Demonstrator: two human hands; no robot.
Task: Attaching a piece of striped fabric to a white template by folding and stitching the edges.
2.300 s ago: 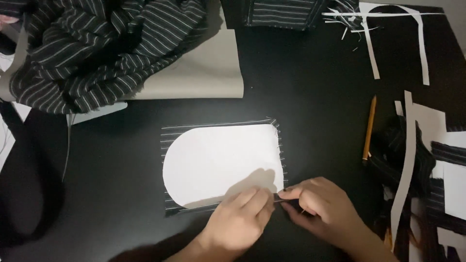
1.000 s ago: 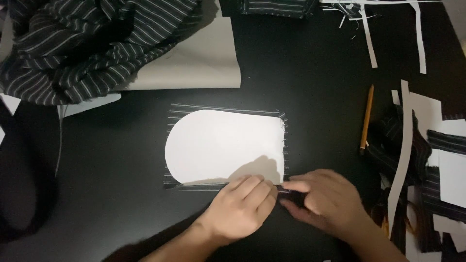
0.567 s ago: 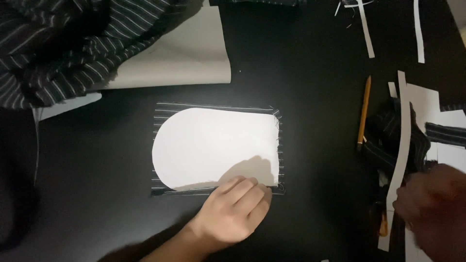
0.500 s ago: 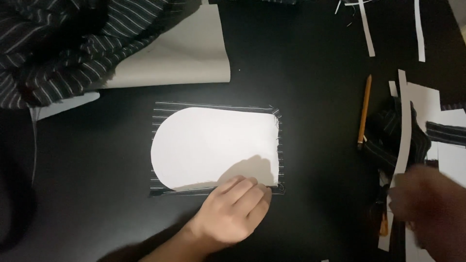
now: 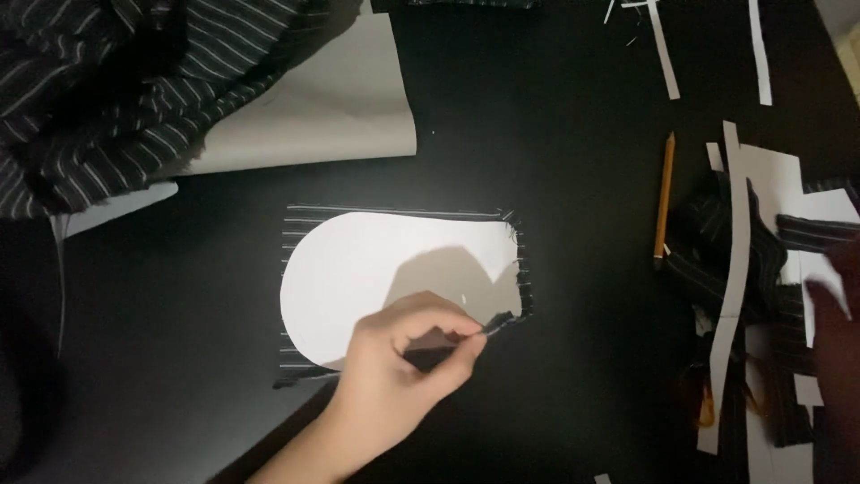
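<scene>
A white paper pattern (image 5: 376, 269), rounded at its left end, lies on a small piece of black pinstriped fabric (image 5: 300, 220) on the black table. My left hand (image 5: 394, 376) pinches the fabric's lower right corner between thumb and fingers and lifts it a little off the table. My right hand (image 5: 838, 305) is a dark blur at the right edge, over a heap of paper strips and fabric scraps (image 5: 752, 260); whether it holds anything cannot be told.
A large pile of pinstriped cloth (image 5: 116, 81) fills the top left, partly over a grey paper sheet (image 5: 331, 108). A pencil (image 5: 663, 197) lies upright right of centre. White paper strips (image 5: 663, 54) lie at the top right.
My right hand left the fabric's corner and swung out to the scrap heap on the right. My left hand went from pressing flat on the pattern to pinching and lifting the corner.
</scene>
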